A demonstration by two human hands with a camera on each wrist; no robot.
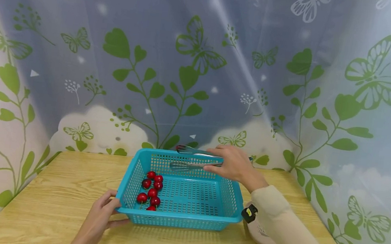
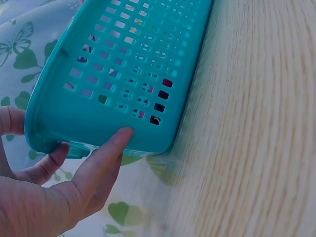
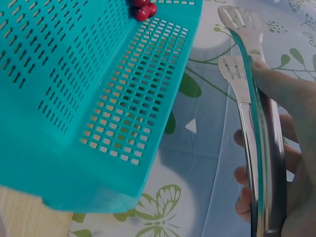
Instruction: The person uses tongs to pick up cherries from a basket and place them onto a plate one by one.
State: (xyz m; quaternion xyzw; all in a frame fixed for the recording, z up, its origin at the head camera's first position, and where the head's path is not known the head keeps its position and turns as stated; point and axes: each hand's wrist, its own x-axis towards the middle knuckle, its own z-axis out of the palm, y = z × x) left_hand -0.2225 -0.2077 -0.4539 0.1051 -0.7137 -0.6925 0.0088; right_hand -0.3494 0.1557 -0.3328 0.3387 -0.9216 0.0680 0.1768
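Observation:
A blue plastic basket (image 1: 183,218) with slotted walls stands on the table. Several red cherries (image 1: 152,193) lie together along its left side, and some also show in the right wrist view. My left hand (image 1: 98,214) grips the basket's front left corner. In the left wrist view, its fingertips (image 2: 126,134) press against the basket wall. Metal tongs (image 1: 195,166) are held in my right hand (image 1: 232,163), above the back part of the basket. Their two slotted ends stand apart, and the right wrist view shows nothing between them.
A pale pinkish round item (image 1: 258,233) sits at the basket's right, partly hidden under my right forearm. The wooden table (image 1: 74,180) meets a curtain (image 1: 140,91) with butterfly and leaf prints at the back and sides.

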